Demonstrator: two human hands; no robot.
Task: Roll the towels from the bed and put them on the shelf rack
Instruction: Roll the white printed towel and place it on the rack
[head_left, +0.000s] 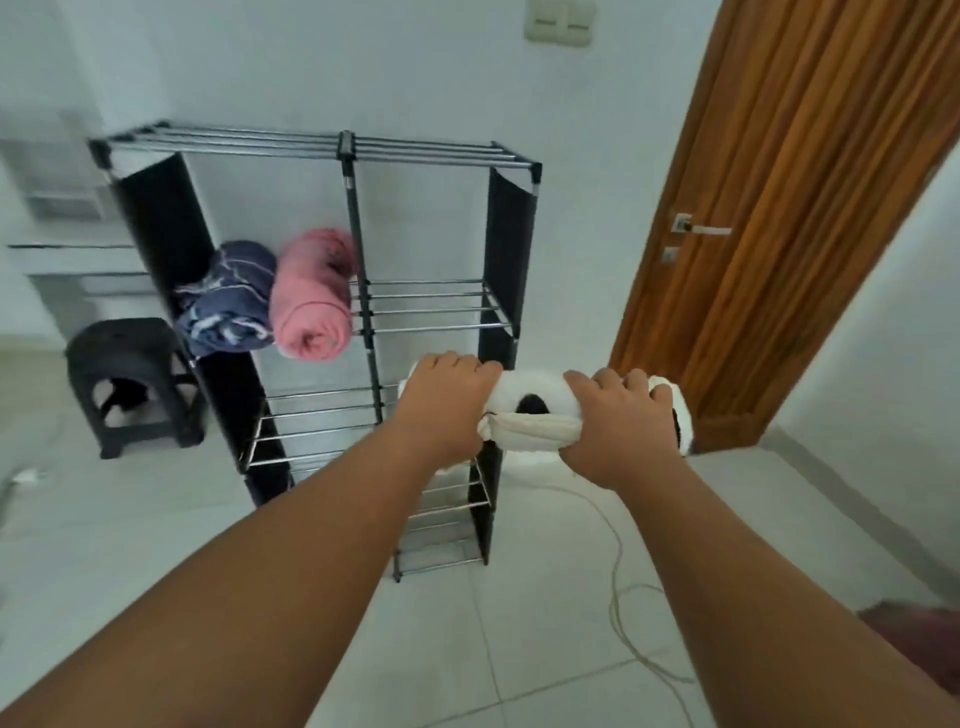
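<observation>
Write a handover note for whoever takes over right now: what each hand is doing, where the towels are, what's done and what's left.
Left hand grips one end of the rolled white towel, and right hand grips the other end.
The white towel is held in the air in front of the rack, not on a shelf.
Done: blue towel and pink towel lie rolled side by side on the upper left shelf.
Left: set the white towel on a shelf. This view does not show whether more towels remain.

Arms outstretched: left hand (447, 405), right hand (618, 426) (fingers (613, 383) curled)
</observation>
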